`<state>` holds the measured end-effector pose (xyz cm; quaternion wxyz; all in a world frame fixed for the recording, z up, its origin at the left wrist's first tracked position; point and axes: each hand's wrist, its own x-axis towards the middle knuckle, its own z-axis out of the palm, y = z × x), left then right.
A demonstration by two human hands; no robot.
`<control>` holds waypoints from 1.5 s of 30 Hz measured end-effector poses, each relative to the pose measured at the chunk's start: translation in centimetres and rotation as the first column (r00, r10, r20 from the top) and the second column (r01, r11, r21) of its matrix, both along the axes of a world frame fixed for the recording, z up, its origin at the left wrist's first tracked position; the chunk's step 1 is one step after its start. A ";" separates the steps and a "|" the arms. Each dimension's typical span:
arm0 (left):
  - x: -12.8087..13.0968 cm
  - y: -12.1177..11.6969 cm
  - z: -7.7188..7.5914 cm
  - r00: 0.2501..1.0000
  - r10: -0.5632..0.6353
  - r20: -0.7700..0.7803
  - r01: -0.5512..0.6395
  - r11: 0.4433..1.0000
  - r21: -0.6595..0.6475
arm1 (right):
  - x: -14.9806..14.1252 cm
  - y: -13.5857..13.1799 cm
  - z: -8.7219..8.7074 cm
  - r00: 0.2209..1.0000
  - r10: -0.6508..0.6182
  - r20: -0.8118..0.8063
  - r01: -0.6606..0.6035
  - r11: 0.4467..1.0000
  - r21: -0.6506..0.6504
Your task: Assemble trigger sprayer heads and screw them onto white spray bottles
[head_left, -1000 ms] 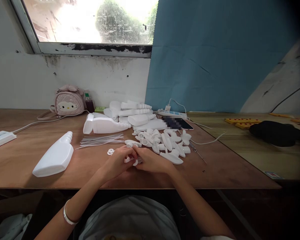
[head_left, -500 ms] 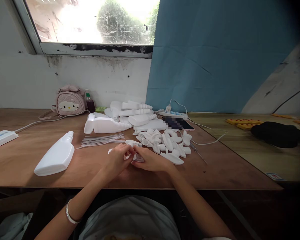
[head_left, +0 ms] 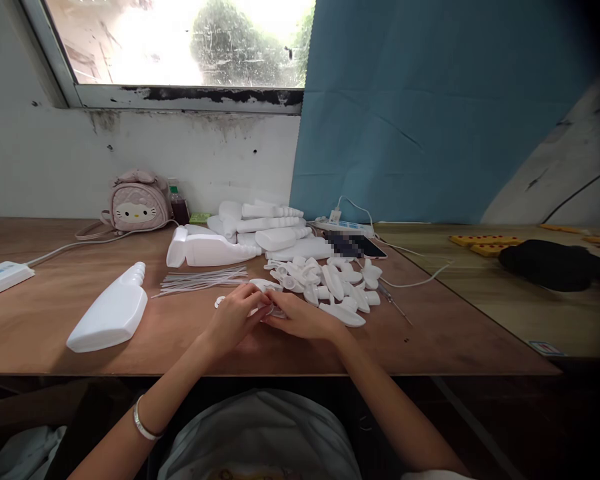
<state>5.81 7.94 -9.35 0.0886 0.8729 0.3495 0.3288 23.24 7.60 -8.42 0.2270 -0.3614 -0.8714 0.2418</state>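
Both hands meet above the brown board near its front edge, closed round a white spray head (head_left: 266, 285), mostly hidden by the fingers. My left hand (head_left: 237, 311) pinches at it with thumb and forefinger. From the other side, my right hand (head_left: 297, 315) wraps its fingers about the same piece. A small white round part (head_left: 219, 301) lies just left of my left hand. Beyond my right hand spreads a heap of white trigger spray heads (head_left: 334, 283). Thin clear dip tubes (head_left: 203, 280) lie in a bundle behind my left hand.
A white bottle (head_left: 111, 310) lies at the left. More white bottles (head_left: 280, 223) are piled by the wall. A screwdriver (head_left: 396, 307), a phone (head_left: 373, 247) and a cable (head_left: 425, 283) lie at the right. A pink bag (head_left: 136, 203) and a power strip (head_left: 3, 279) stand left.
My left fingers have shifted slightly round the spray head, and the white ring-like edge between the hands shows less. The view has moved very slightly; the other things lie as before.
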 end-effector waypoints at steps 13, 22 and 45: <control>-1.5 0.9 0.6 0.957 -0.107 -0.271 0.171 0.959 0.224 | 0.2 0.2 0.0 0.999 -0.037 0.029 0.038 0.999 -0.036; -2.8 0.9 0.1 0.903 -0.145 -0.405 0.174 0.984 0.035 | 0.6 0.1 0.3 0.996 -0.068 0.055 0.071 0.996 -0.062; -1.1 1.7 -1.3 0.961 -0.194 -0.199 0.232 0.953 0.192 | 1.6 -1.3 2.3 0.987 -0.065 0.149 0.045 0.990 0.131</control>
